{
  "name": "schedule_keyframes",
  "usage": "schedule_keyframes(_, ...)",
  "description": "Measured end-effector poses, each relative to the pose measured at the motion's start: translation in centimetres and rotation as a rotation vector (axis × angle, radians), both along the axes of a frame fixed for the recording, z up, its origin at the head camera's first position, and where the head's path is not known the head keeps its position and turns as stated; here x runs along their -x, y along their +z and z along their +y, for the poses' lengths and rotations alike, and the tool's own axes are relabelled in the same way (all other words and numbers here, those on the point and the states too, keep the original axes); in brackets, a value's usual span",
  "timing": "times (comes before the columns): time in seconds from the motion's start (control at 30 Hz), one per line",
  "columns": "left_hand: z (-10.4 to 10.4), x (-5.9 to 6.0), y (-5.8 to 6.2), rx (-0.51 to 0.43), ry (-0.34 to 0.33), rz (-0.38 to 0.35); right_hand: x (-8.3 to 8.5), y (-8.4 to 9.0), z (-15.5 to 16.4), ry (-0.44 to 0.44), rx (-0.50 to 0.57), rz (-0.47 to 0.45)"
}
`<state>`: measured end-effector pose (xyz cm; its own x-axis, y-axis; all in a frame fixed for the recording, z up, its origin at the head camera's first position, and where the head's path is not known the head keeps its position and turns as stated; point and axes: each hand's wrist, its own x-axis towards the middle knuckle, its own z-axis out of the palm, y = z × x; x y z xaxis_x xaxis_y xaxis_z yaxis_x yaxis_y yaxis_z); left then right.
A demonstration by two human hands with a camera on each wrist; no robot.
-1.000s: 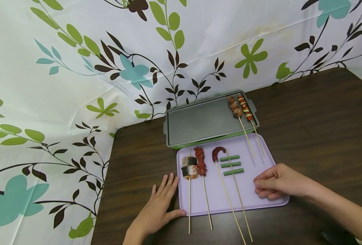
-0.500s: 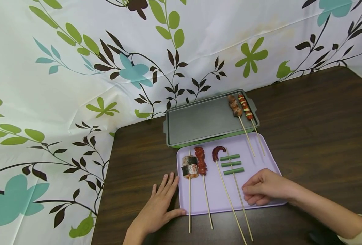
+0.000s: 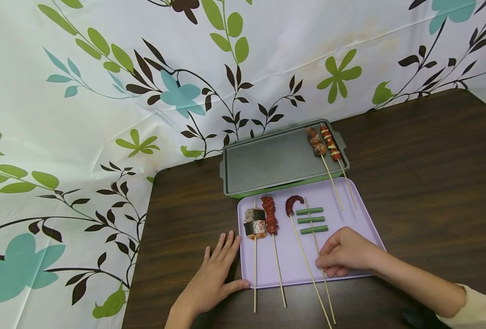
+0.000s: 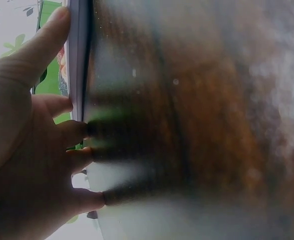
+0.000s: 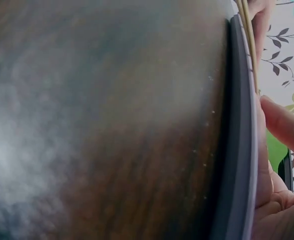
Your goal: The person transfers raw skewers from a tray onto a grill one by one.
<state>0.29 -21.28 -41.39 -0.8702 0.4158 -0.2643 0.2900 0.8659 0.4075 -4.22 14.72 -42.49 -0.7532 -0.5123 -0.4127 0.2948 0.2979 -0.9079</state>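
On a lilac tray [image 3: 281, 267] lie several toy food skewers. My right hand [image 3: 345, 251] pinches the wooden stick of the skewer with three green stalks [image 3: 312, 220], its thumb tip and curled fingers meeting at the stick low on the tray. Left of it is a dark red octopus tentacle skewer [image 3: 294, 205]. Further left are a red meat skewer [image 3: 269, 215] and a skewer with dark-wrapped pieces [image 3: 255, 224]. My left hand [image 3: 214, 274] lies flat on the table, fingers spread, thumb touching the tray's left edge. In the left wrist view those fingers [image 4: 79, 159] are straight.
Behind the tray stands a grey grill plate [image 3: 267, 164] on a green base. A brown meat skewer [image 3: 316, 141] and a red-and-yellow skewer [image 3: 330, 144] lie at its right, sticks overhanging the tray. A patterned curtain [image 3: 103, 114] hangs behind the dark wooden table [image 3: 424, 160].
My right hand has moved left across the tray to the stick of the green-stalk skewer, whose lower end has shifted slightly left. My left hand has stayed in place.
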Motion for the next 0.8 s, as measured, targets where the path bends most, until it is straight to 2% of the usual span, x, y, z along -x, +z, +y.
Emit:
schedule_keyframes(0.33, 0.1, 0.0, 0.0, -0.007, 0.002, 0.007, -0.3, -0.2, 0.2, -0.017, 0.01, 0.011)
schedule_keyframes(0.8, 0.2, -0.1, 0.2, -0.02, -0.001, 0.023, -0.4, 0.3, 2.9, -0.048, 0.047, -0.065)
